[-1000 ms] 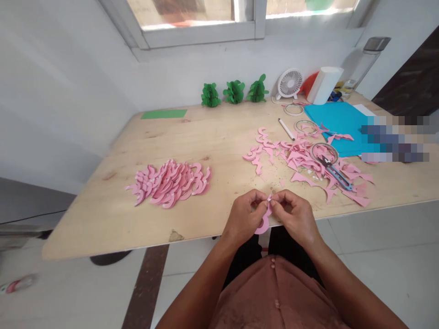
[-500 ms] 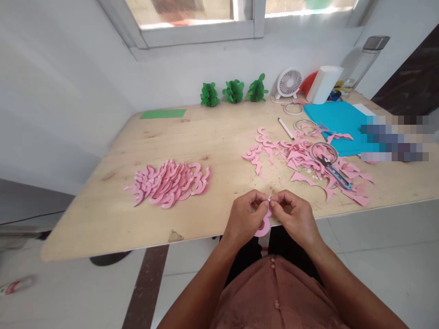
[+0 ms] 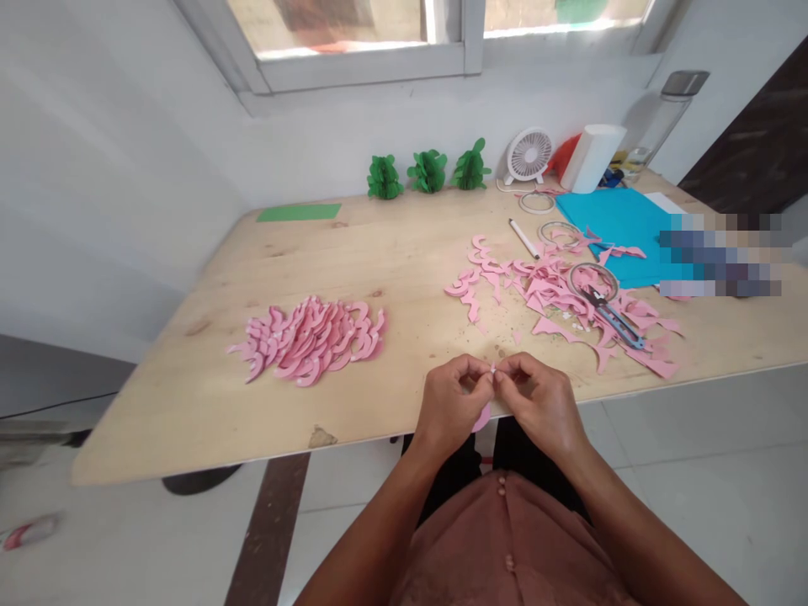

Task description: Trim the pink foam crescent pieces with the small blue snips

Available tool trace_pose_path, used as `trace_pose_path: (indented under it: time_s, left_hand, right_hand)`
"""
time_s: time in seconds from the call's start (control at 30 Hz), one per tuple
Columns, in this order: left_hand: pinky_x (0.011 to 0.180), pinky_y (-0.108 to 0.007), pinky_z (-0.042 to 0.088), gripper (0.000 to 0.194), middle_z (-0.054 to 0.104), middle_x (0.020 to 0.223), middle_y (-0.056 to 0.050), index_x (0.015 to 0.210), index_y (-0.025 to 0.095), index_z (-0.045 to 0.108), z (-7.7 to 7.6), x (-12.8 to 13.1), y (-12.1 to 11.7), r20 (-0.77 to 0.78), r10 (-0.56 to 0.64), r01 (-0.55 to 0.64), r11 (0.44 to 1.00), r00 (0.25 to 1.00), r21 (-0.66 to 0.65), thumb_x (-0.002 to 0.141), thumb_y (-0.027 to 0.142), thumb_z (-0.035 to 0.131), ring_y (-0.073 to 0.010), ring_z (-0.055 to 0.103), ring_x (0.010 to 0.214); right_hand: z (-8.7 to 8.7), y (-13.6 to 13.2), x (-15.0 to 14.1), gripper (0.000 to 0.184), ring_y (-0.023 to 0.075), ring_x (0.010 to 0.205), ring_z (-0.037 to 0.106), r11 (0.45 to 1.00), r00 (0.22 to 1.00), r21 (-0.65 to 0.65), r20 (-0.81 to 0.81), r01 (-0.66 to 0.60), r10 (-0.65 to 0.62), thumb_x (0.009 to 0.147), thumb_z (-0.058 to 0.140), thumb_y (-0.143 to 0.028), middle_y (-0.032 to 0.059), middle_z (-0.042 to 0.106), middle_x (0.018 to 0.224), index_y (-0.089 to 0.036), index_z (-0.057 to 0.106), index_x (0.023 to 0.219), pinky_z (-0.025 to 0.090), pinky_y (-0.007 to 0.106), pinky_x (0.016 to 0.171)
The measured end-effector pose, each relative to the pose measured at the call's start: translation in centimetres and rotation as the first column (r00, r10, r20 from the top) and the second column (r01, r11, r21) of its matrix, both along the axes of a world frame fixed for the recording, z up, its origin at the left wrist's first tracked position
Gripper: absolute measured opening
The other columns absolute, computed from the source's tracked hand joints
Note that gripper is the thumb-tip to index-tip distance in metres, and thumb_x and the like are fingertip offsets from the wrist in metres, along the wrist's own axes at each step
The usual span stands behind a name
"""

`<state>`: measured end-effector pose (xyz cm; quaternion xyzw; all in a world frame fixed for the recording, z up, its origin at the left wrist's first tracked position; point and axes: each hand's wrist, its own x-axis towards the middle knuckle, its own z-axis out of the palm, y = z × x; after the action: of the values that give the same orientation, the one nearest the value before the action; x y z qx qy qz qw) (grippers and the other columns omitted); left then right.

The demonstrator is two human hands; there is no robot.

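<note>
At the table's front edge, my left hand (image 3: 455, 400) and my right hand (image 3: 536, 396) meet with thumbs and forefingers pinched together. Between them is a pink paper cutout (image 3: 482, 418), its curved lower part hanging below my left fingers and most of it hidden. Something small and whitish shows at the fingertips, too small to name. To the left lies a heap of curved pink paper cutouts (image 3: 316, 341) with small white spots on them. Beyond my right hand, blue-handled thread snips (image 3: 619, 324) rest on pink paper scraps (image 3: 546, 286).
Rolls of tape (image 3: 593, 282), a white pen (image 3: 523, 238) and a blue sheet (image 3: 609, 223) lie at the right. Three green paper trees (image 3: 429, 172), a small fan (image 3: 528, 156), a white roll (image 3: 592, 158) and a bottle (image 3: 669, 118) stand at the back. A green strip (image 3: 299, 213) lies far left.
My fingertips have drawn closer together on the pink cutout, and less of its lower curve shows. The view has shifted slightly; the heap and scraps stay where they were.
</note>
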<state>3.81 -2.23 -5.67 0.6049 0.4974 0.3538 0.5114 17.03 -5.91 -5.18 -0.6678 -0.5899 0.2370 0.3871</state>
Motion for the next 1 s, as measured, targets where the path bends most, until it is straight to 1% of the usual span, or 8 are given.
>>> trace_pose_path:
  time_s: [0.17,0.37,0.43,0.53,0.63,0.7,0.83,1.0]
  left_hand:
    - [0.046,-0.02,0.042,0.01,0.06,0.055,0.002,0.065,0.019,0.064,-0.1,-0.1,-0.1,0.0,-0.01,0.01,1.0,1.0,0.001,0.072,0.023,0.058,-0.012,0.056,0.051]
    - [0.045,-0.019,0.039,0.011,0.059,0.058,0.002,0.067,0.017,0.064,-0.2,-0.2,-0.1,0.061,-0.025,0.027,0.999,0.998,-0.026,0.074,0.023,0.058,-0.0085,0.05,0.047]
    - [0.044,-0.018,0.038,0.01,0.057,0.059,0.003,0.069,0.017,0.064,-0.3,-0.3,-0.1,0.101,-0.02,0.025,0.999,0.995,-0.047,0.074,0.024,0.059,-0.0067,0.046,0.045]
    - [0.04,-0.017,0.035,0.01,0.054,0.058,0.004,0.071,0.016,0.064,-0.5,-0.3,0.0,0.153,-0.018,0.033,0.995,0.988,-0.099,0.074,0.024,0.06,-0.0047,0.043,0.04]
    - [0.039,-0.017,0.033,0.01,0.053,0.057,0.005,0.073,0.015,0.064,-0.5,-0.4,0.0,0.177,-0.026,0.052,0.988,0.984,-0.143,0.075,0.025,0.06,-0.0046,0.043,0.039]
    - [0.039,-0.017,0.034,0.01,0.053,0.058,0.004,0.072,0.015,0.064,-0.3,-0.4,0.0,0.171,-0.032,0.058,0.987,0.985,-0.153,0.074,0.024,0.061,-0.0054,0.046,0.041]
    - [0.042,-0.017,0.036,0.01,0.054,0.06,0.004,0.073,0.015,0.065,0.1,-0.5,0.0,0.181,-0.057,0.088,0.982,0.982,-0.167,0.074,0.024,0.061,-0.0055,0.047,0.043]
    - [0.048,-0.02,0.04,0.011,0.058,0.063,0.002,0.078,0.015,0.066,0.9,-1.2,-0.1,0.193,-0.082,0.116,0.979,0.978,-0.171,0.075,0.023,0.059,-0.0073,0.049,0.049]
  right_hand:
    - [0.1,-0.1,-0.1,0.011,0.0163,0.062,0.059,1.0,0.999,0.01,0.053,-0.002,0.001,0.08,0.053,-0.025,0.0012,0.065,0.067,-0.02,0.061,0.074,0.043,0.026,0.06]
    - [-0.3,-0.1,0.3,0.011,0.0188,0.072,0.059,0.999,0.995,0.041,0.1,0.017,-0.021,0.081,0.055,-0.028,0.0036,0.065,0.074,-0.019,0.061,0.077,0.044,0.03,0.069]
    - [-0.3,-0.1,0.6,0.012,0.0184,0.072,0.059,0.999,0.999,0.035,0.039,0.024,-0.026,0.08,0.055,-0.029,0.0036,0.065,0.076,-0.019,0.061,0.079,0.044,0.03,0.068]
    - [-0.4,0.0,0.9,0.016,0.0174,0.071,0.059,1.0,0.989,-0.02,-0.145,0.0,-0.003,0.082,0.053,-0.032,0.0036,0.067,0.079,-0.019,0.063,0.083,0.045,0.028,0.066]
    - [-0.4,0.2,0.7,0.016,0.0159,0.066,0.057,0.995,0.947,-0.08,-0.319,-0.065,0.036,0.081,0.056,-0.033,0.0018,0.064,0.074,-0.019,0.062,0.083,0.044,0.027,0.062]
    - [-0.5,0.3,0.4,0.014,0.0142,0.062,0.053,0.992,0.917,-0.092,-0.396,-0.085,0.042,0.079,0.058,-0.032,-0.0005,0.059,0.068,-0.019,0.06,0.08,0.042,0.026,0.059]
    - [-0.7,0.3,0.2,0.014,0.0121,0.059,0.047,0.991,0.892,-0.104,-0.452,-0.079,0.024,0.08,0.059,-0.031,-0.0028,0.052,0.064,-0.019,0.057,0.074,0.037,0.025,0.056]
    - [-0.5,0.3,0.7,0.016,0.0123,0.06,0.045,0.989,0.855,-0.129,-0.518,-0.07,-0.007,0.081,0.057,-0.033,-0.0026,0.051,0.066,-0.018,0.057,0.076,0.035,0.025,0.057]
